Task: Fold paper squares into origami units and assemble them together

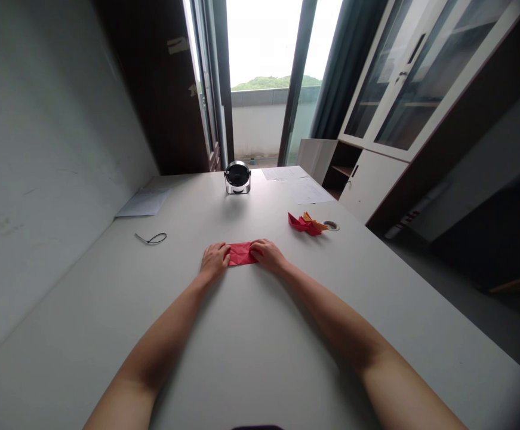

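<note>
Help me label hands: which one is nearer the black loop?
Left. The left hand is right of the black loop; the right hand is farther right, on the right end of the red paper.

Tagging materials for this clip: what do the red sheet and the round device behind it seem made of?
Red sheet: probably matte paper, given its visible creases and straight edges.
Round device: shiny metal or metallic plastic, judging by its bright silvery highlights; dark face unclear.

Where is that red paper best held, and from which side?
Probably grip the red paper by its two ends, coming from left and right: it lies flat, wider than deep, and the left hand and right hand rest there.
</note>
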Demonstrator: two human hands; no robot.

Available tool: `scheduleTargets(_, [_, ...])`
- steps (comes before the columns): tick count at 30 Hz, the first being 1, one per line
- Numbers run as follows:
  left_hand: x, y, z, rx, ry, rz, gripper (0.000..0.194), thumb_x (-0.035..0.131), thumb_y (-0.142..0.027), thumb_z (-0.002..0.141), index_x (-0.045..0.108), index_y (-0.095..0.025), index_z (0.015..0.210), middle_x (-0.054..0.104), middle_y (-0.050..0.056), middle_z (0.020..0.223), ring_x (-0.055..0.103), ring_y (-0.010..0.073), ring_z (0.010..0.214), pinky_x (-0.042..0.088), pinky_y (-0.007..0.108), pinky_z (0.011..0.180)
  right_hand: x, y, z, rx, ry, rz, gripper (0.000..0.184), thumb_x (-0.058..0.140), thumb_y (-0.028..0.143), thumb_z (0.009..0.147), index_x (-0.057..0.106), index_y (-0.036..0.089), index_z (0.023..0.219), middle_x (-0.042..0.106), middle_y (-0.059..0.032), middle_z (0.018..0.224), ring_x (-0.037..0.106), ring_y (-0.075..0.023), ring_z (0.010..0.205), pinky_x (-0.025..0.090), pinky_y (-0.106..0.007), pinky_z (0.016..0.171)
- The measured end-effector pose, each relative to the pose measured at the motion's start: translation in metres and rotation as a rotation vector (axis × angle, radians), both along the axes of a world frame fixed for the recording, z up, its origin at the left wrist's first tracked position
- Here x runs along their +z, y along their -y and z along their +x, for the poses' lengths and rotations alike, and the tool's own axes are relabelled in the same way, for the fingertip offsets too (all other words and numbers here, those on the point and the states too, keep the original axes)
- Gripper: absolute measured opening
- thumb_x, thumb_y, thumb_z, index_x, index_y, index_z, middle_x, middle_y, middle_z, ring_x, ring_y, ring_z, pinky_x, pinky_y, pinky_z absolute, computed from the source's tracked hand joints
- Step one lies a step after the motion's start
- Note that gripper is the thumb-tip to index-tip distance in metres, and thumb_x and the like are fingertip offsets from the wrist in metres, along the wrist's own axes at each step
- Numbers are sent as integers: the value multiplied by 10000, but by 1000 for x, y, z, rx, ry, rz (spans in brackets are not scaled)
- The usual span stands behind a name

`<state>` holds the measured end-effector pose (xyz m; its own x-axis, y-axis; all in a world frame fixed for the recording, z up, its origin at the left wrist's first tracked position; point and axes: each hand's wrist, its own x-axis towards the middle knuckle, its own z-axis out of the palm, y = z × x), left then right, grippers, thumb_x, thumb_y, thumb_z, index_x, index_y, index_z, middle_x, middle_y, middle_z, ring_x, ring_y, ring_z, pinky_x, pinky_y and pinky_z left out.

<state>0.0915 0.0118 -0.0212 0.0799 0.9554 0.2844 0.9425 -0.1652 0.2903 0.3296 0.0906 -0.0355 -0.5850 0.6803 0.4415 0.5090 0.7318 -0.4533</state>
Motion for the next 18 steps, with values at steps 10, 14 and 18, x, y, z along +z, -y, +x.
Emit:
scheduleTargets(10, [-2,-1,0,5,3,10,332,512,-289,951,647,-260,1253,584,72,1388,490,248,1280,347,419,1128,-4,-3,0,4,-8,-11,132,627,189,914,740,254,932,710,-31,1104,617,-211,1046,462,-331,963])
scheduleTargets(14, [-3,-2,-1,0,-3,17,337,518,-294,947,643,-263,1258,582,69,1393,489,247,1282,349,417,1127,-3,-2,0,7,-6,-7,137,626,180,912,741,252,927,712,-32,1104,620,-209,1044,462,-327,965])
scheduleTargets(18, [-3,-2,-1,4,-7,18,330,516,-294,946,645,-268,1249,583,66,1390,491,245,1281,349,413,1125,0,-1,0,7,-6,-2,137,625,183,913,743,251,931,713,-37,1102,622,-208,1044,464,-325,964])
